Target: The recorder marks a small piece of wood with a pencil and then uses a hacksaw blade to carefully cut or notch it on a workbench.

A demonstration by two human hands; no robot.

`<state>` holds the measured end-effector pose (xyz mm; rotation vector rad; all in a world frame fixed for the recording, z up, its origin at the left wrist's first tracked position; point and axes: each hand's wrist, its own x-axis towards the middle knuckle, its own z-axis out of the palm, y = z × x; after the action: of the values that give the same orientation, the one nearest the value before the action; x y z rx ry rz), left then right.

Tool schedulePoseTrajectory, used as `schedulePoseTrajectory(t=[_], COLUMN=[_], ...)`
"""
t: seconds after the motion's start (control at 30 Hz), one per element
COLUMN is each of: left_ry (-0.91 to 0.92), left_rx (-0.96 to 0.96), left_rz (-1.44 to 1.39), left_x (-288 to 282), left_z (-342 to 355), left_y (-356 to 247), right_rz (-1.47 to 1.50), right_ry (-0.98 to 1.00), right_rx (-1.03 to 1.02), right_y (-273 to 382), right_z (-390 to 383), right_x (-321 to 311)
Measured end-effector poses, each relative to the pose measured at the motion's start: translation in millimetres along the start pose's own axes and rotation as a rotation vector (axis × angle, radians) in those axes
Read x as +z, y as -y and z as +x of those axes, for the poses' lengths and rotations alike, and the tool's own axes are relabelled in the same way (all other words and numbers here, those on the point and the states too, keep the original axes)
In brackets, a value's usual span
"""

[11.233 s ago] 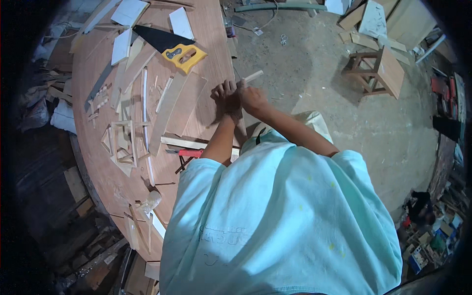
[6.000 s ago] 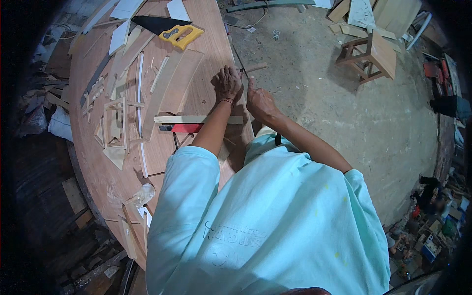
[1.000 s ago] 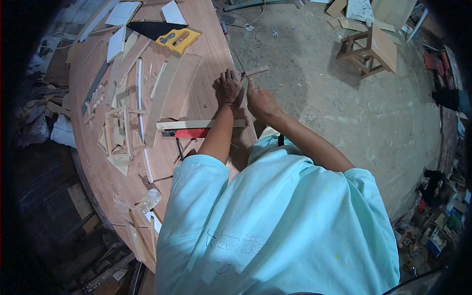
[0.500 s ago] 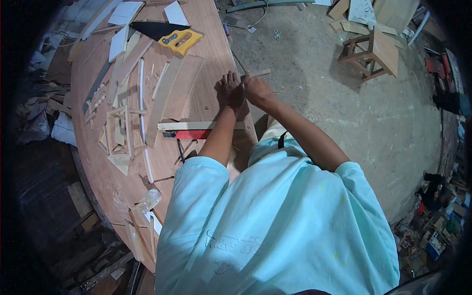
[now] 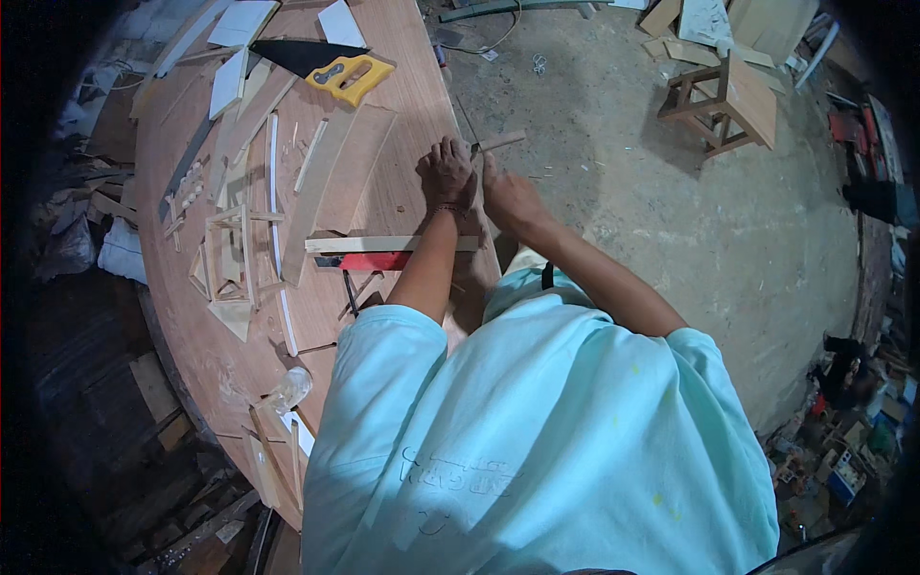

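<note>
A narrow wooden stick (image 5: 505, 141) juts out past the right edge of the workbench. My left hand (image 5: 448, 177) lies on the bench at that edge, its bent fingers pressing the stick's inner end, which they mostly hide. My right hand (image 5: 515, 203) is just beyond the edge, closed around the near end of a thin, dark saw blade (image 5: 466, 117). The blade slants away from me and crosses the stick close to my left fingertips. What the right fist grips of the tool is hidden.
On the workbench (image 5: 412, 105) are a handsaw (image 5: 350, 79) with a yellow handle, curved wooden pieces (image 5: 335, 172), a small wooden frame (image 5: 230, 249), a red tool (image 5: 374, 261) beside a wood strip (image 5: 383, 244), and a clear cup (image 5: 292, 386). A wooden stool (image 5: 733, 105) stands on the floor.
My right hand has drawn back toward me and slightly right, showing more of the stick and blade. My left hand stays in nearly the same place.
</note>
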<state>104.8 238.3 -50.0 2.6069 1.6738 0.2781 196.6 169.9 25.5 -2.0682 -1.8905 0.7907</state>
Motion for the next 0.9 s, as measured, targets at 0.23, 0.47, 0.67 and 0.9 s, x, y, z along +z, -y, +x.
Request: schedulePoseTrajectory(t=[0.23, 0.47, 0.67, 0.9], left_ry=[-0.093, -0.043, 0.001, -0.106], left_rx=[0.033, 0.095, -0.019, 0.036], left_rz=[-0.053, 0.094, -0.049, -0.044], left_x=[4, -11, 2, 1], left_z=[3, 2, 5, 5], left_y=[-12, -6, -6, -11], right_rz=[-0.098, -0.083, -0.017, -0.075], right_ry=[-0.008, -0.170, -0.164, -0.080], right_rx=[-0.049, -0.122, -0.149, -0.024], right_y=[-11, -9, -14, -10], right_z=[25, -4, 19, 22], right_x=[-1, 13, 14, 3])
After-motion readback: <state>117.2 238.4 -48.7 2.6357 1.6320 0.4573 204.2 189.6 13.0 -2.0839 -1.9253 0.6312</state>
